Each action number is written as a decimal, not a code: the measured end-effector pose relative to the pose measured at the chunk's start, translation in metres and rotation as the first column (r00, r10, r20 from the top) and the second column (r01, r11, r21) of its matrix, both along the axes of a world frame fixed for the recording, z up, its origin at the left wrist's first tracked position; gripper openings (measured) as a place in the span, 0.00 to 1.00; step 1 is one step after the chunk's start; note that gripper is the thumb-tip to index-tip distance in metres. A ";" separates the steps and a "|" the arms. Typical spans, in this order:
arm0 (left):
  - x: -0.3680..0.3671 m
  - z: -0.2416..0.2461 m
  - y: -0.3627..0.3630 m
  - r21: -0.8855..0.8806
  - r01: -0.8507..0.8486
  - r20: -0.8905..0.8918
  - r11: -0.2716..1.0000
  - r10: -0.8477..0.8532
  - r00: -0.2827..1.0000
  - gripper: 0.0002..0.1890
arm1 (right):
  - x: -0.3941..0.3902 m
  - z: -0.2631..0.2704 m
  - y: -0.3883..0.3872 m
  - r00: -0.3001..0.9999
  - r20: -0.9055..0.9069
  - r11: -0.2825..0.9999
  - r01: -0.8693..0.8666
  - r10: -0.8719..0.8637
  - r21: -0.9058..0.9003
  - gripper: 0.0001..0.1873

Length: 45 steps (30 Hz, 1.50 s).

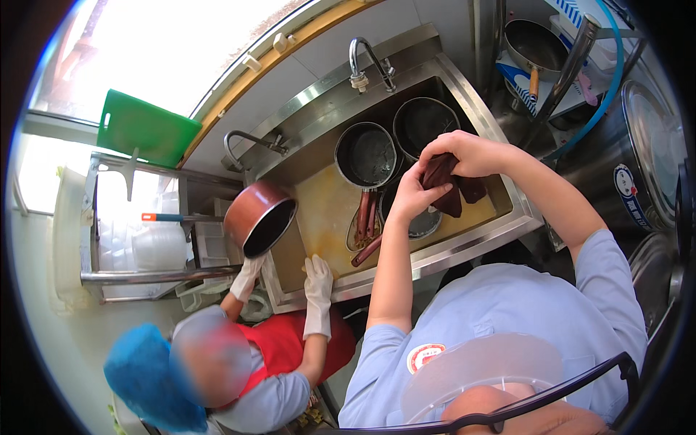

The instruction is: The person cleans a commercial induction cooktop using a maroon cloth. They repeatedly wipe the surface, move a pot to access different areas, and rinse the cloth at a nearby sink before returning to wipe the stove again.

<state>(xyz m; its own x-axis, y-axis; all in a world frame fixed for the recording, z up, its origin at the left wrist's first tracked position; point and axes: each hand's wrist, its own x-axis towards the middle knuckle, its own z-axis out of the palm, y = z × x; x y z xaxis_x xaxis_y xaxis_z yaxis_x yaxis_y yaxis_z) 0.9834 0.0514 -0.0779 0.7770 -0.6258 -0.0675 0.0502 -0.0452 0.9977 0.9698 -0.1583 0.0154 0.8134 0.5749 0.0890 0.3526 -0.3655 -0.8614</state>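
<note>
Both my hands are raised over the right half of a stainless steel sink [473, 247]. Between them is a bunched dark maroon cloth [443, 187], with loose ends hanging below. My left hand [414, 193] grips its near left side, while the fingers of my right hand [462, 155] pinch it from above. Under the cloth, a pot [427, 224] is partly hidden by my left hand and forearm. A saucepan [367, 155] with liquid in it stands to the left. Behind my hands stands another dark pot [426, 122].
Left of me, a co-worker in white gloves holds a reddish-brown pot [255, 212] tilted at the sink's left end. A strainer [359, 231] with food scraps lies beneath the handles. Two faucets [372, 62] line the back. At right are a metal rack, a frying pan [535, 49] and a large container.
</note>
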 end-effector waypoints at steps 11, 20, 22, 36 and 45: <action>-0.001 0.046 0.021 0.363 -0.207 0.298 0.909 0.097 0.950 0.15 | 0.045 -0.008 -0.024 0.995 -0.033 0.983 -0.095 0.091 -0.155 0.14; -0.007 0.040 0.062 0.729 -0.313 0.375 0.609 0.026 0.927 0.10 | 0.069 -0.005 -0.027 0.992 0.015 0.976 -0.126 0.125 0.175 0.05; -0.008 0.041 0.066 0.822 -0.320 0.387 0.470 -0.051 0.921 0.10 | 0.072 -0.004 -0.028 0.996 0.071 0.963 -0.069 0.052 0.261 0.05; -0.010 0.138 0.022 -0.194 -0.621 -0.259 0.760 0.571 0.779 0.09 | 0.080 0.003 -0.027 0.979 0.204 0.993 0.004 -0.029 0.121 0.27; 0.015 0.126 0.005 -0.035 -0.572 0.542 0.819 0.497 0.678 0.31 | 0.081 -0.013 0.024 0.993 0.117 0.919 -0.063 0.019 0.388 0.12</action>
<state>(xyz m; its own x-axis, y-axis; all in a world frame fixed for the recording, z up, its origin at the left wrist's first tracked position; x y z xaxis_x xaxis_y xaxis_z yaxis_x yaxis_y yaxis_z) 0.9989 0.0568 0.0485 0.9161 -0.1076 0.3863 -0.4004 -0.2981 0.8665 1.0509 -0.1347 0.0028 0.7623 0.5092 0.3995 0.4594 0.0090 -0.8882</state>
